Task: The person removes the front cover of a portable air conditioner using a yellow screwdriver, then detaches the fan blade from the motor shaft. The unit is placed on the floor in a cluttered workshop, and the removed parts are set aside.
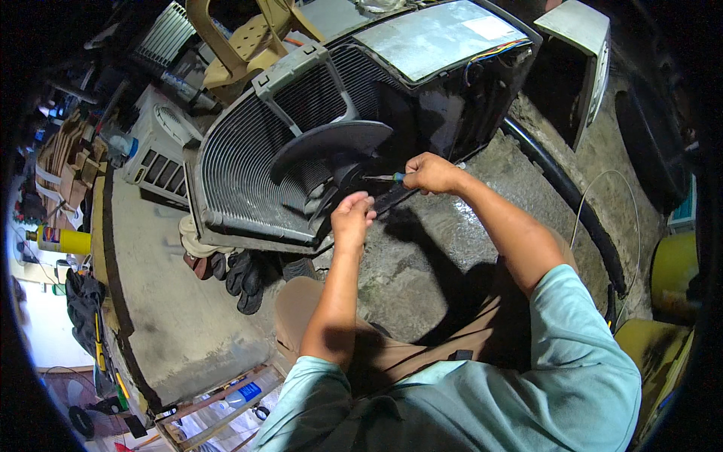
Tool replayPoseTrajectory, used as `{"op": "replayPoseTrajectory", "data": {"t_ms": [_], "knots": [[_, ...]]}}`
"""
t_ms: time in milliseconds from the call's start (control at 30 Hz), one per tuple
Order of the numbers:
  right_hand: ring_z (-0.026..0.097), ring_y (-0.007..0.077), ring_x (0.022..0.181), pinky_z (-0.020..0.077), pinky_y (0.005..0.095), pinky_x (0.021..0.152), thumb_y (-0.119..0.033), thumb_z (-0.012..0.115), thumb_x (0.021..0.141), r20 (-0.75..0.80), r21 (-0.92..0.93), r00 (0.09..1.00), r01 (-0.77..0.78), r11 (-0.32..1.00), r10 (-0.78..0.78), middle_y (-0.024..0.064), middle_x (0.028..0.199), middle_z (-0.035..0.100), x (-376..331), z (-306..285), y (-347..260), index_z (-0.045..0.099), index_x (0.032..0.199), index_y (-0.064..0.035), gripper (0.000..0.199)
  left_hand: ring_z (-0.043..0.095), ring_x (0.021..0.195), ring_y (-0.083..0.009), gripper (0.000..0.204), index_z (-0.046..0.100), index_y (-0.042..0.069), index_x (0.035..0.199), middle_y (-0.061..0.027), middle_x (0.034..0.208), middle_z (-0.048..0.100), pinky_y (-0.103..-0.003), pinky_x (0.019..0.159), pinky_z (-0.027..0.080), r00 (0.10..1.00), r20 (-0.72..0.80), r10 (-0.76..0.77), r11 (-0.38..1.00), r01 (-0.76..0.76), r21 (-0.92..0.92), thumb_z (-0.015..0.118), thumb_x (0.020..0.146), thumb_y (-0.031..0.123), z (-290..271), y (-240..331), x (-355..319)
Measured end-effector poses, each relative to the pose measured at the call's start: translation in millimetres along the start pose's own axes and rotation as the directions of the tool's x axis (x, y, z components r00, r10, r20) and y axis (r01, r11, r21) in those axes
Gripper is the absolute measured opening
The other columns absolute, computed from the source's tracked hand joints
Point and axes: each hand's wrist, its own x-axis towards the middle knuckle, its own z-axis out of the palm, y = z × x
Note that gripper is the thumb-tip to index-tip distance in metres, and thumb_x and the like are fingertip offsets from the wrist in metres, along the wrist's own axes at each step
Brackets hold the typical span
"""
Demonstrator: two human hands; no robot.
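My right hand [431, 174] is closed around the handle of a screwdriver [397, 178]. Its thin shaft points left, toward the dark motor part [352, 179] below a grey fan blade [331, 147]. Just lower and to the left, my left hand [352, 220] has its fingers curled beside the motor; what they may pinch is too small to make out. Both hands are at the front of an opened air conditioner outdoor unit [252, 169] with a curved finned coil. A light grey bracket [299, 69] spans the unit above the fan.
A metal cover plate [437, 38] with coloured wires lies over the unit's right side. A black insulated pipe [576, 196] runs along the concrete floor to the right. Dark shoes [246, 277] lie left of my knee. A beige plastic chair [245, 45] stands behind; a white panel [576, 38] leans far right.
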Motion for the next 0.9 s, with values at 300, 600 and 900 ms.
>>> {"op": "replayPoseTrajectory", "data": {"t_ms": [300,600,900], "knots": [[0.052,0.0146,0.051,0.0408,0.0355,0.050,-0.025,0.072,0.081,0.028,-0.002,1.000,0.004,1.000,-0.004,0.0024,0.058,0.056,1.9,-1.6,1.0,0.057,0.063,-0.0069,0.029,0.065,0.112,-0.0378,0.068,0.038,0.019,0.151,-0.0160,0.145,0.053,-0.045,0.088,0.056,0.972,0.048,-0.232,0.833,0.224,-0.505,0.068,0.093,0.039,-20.0,-28.8,31.3],[0.052,0.0135,0.050,0.0404,0.0342,0.048,-0.023,0.071,0.080,0.015,0.005,1.000,-0.025,1.000,0.025,0.0025,0.057,0.056,3.0,0.3,2.7,0.056,0.064,-0.0082,0.027,0.063,0.119,-0.0396,0.074,0.035,-0.003,0.148,-0.0221,0.147,0.048,-0.047,0.094,0.053,0.975,-0.081,-0.209,0.828,0.132,-0.545,0.060,0.100,0.047,-25.8,-8.3,31.3],[0.054,0.0126,0.050,0.0408,0.0328,0.047,-0.022,0.070,0.082,0.038,0.028,0.999,-0.025,0.999,0.024,0.0014,0.057,0.054,1.0,-1.3,-1.4,0.055,0.064,-0.0090,0.027,0.067,0.090,-0.0174,0.030,0.066,-0.001,0.112,-0.0076,0.104,0.068,-0.030,0.078,0.052,0.952,-0.291,0.093,0.996,-0.093,0.012,0.059,0.102,0.026,-23.0,0.5,27.5]]}}
